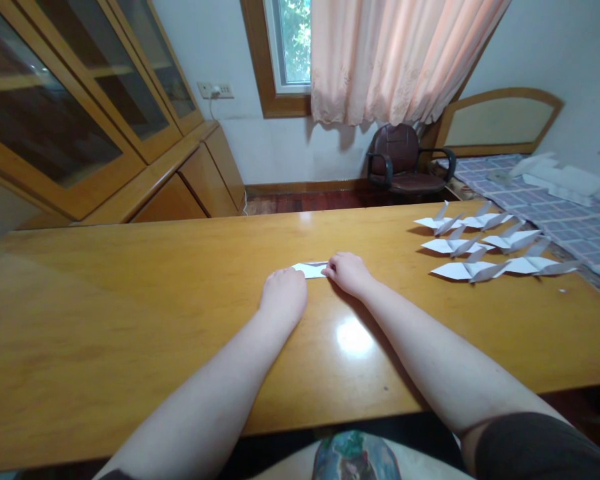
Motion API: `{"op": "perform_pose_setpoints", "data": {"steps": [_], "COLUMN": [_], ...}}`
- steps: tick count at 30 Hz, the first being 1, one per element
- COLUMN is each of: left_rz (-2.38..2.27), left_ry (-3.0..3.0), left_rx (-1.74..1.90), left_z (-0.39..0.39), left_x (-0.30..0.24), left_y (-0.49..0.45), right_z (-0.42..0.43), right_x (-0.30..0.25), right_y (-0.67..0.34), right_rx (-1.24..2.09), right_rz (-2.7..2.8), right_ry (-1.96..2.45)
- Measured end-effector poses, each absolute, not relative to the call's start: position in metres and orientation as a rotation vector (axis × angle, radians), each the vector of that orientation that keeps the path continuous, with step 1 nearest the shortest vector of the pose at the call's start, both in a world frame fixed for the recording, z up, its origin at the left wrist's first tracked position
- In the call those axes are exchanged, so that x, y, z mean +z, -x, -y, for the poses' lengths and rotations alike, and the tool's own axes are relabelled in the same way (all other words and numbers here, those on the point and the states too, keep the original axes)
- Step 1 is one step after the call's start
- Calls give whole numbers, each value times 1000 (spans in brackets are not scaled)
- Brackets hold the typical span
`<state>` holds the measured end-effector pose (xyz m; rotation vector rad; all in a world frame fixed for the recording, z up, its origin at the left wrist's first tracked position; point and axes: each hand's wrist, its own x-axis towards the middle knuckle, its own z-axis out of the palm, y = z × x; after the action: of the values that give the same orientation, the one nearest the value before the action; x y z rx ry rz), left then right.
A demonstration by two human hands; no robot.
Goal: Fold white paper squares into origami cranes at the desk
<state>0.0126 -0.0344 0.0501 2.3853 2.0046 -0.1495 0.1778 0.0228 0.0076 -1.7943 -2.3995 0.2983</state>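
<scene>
A small folded piece of white paper (311, 269) lies flat on the wooden table (130, 313) in front of me. My left hand (283, 293) rests with fingers curled on its left end. My right hand (347, 271) presses down on its right end with bent fingers. Most of the paper is hidden under the two hands; only a narrow strip shows between them.
Several folded white paper cranes (480, 243) stand in rows on the table's right part. A dark office chair (405, 163) stands beyond the table under a pink curtain. Glass-door wooden cabinets (80, 113) line the left wall. A bed with a checked cover (570, 213) is at the right.
</scene>
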Motion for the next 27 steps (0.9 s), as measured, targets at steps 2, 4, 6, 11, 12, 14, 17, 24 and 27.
{"op": "perform_pose_setpoints", "data": {"steps": [2, 4, 6, 11, 12, 14, 17, 24, 27], "left_rz": [-1947, -1825, -1655, -1662, -1696, -1766, -1855, -1936, -1938], "left_ry": [-2429, -2565, -2681, -2571, -2540, -2483, -2412, -2419, -2446], "left_rx": [-82, 3, 1, -213, -228, -249, -274, -279, -125], "left_z": [41, 47, 49, 50, 51, 53, 56, 56, 51], "left_x": [49, 44, 33, 9, 7, 8, 11, 20, 25], "left_y": [-20, -28, -35, -46, -46, -47, -48, -48, -42], "right_z": [-23, -23, -23, -23, -23, -23, -22, -23, -23], "right_x": [7, 7, 6, 4, 4, 4, 4, 4, 3], "right_y": [-178, -178, -178, -178, -178, -178, -177, -177, -177], "right_rx": [293, 284, 266, 249, 251, 251, 250, 265, 258], "right_rz": [2417, 2439, 2453, 2444, 2442, 2437, 2426, 2424, 2413], "right_ry": [1795, 1801, 1807, 1809, 1809, 1814, 1821, 1822, 1816]}}
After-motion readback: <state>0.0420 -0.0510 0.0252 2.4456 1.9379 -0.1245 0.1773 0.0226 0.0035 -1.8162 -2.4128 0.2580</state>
